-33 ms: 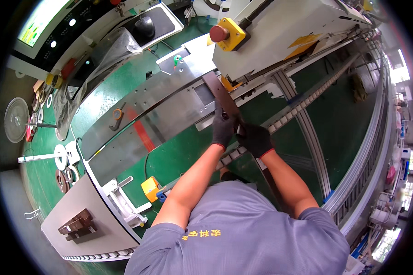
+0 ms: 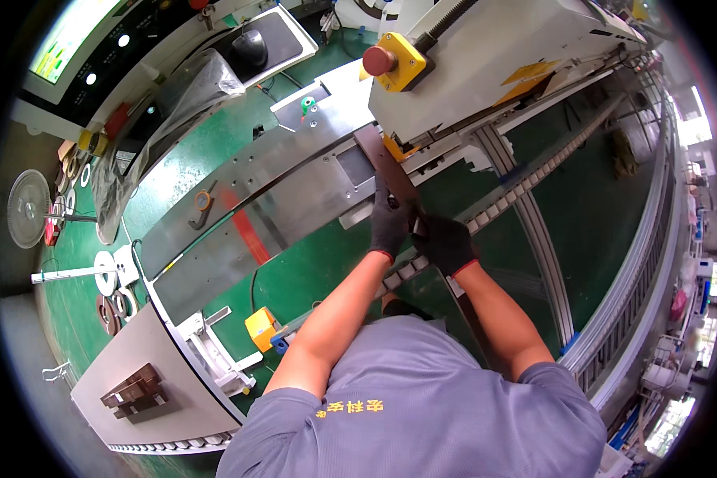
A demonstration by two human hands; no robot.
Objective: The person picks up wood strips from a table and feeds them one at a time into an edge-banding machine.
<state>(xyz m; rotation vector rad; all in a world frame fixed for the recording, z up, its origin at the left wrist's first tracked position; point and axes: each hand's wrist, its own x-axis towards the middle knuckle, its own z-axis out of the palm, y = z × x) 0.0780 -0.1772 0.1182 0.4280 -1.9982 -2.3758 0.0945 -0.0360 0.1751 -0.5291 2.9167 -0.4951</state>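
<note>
A long dark-brown strip (image 2: 387, 159) slants from the machine's metal bed down past my hands toward my right side. Its upper end lies at the bed's edge, beside a square cut-out. My left hand (image 2: 390, 225), in a black glove with a red cuff, is closed on the strip below that end. Just to its right, my right hand (image 2: 446, 241), gloved the same way, is closed round the strip too. The right fingertips are partly hidden. The steel bed (image 2: 295, 207) with a red stripe stretches off to the left.
A red emergency-stop button (image 2: 379, 60) on a yellow box sits on the white machine housing (image 2: 470, 72). Brown pieces (image 2: 135, 390) lie on a grey table (image 2: 191, 406) at lower left. A roller rail (image 2: 526, 183) runs behind my right hand. At upper left stands a control panel.
</note>
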